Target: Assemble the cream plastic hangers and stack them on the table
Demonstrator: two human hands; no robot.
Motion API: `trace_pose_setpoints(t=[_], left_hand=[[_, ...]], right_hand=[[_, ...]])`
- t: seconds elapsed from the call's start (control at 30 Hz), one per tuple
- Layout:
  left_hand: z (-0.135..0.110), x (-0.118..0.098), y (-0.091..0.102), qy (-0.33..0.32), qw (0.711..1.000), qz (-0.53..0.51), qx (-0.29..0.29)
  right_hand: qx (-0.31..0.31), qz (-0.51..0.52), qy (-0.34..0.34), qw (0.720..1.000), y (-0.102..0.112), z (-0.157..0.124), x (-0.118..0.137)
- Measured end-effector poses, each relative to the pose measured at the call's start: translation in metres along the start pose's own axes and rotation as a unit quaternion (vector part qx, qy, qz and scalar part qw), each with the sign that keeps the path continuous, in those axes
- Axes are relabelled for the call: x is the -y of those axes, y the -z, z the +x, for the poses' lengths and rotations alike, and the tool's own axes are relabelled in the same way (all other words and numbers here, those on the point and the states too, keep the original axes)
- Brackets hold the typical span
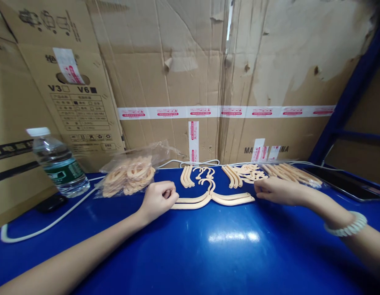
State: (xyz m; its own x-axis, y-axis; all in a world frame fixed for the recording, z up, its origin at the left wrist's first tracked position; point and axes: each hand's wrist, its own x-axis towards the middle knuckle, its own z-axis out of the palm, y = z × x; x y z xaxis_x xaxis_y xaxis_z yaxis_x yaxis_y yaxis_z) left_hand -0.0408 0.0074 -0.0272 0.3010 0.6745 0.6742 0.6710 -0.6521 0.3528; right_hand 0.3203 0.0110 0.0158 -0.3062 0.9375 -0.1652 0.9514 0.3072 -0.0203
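In front of me lie pale wooden clothes hanger parts. Curved hanger arms, a left pair and a right pair, meet in the middle below small curved hooks. My left hand is closed into a fist at the outer end of the left pair, and it hides that end. Near the tip of the right pair is my right hand, its fingers curled together. What either hand holds, if anything, is hidden.
Behind are more curved arms, loose small pieces and a bag of sticks. A bag of ring-shaped pieces, a water bottle and a white cable are left. A dark tablet lies right; cardboard stands behind.
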Motion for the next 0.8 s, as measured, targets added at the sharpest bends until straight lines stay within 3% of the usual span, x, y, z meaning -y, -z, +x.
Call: trace_pose_setpoints(t=[0.47, 0.8], left_hand=[[0.004, 0.001, -0.001, 0.015, 0.997, -0.073, -0.026], [0.0, 0.007, -0.006, 0.068, 0.99, -0.117, -0.038]], right_hand=[[-0.012, 0.003, 0.004, 1.0, -0.002, 0.0, -0.002], [0.003, -0.006, -0.012, 1.0, 0.006, -0.005, 0.005]])
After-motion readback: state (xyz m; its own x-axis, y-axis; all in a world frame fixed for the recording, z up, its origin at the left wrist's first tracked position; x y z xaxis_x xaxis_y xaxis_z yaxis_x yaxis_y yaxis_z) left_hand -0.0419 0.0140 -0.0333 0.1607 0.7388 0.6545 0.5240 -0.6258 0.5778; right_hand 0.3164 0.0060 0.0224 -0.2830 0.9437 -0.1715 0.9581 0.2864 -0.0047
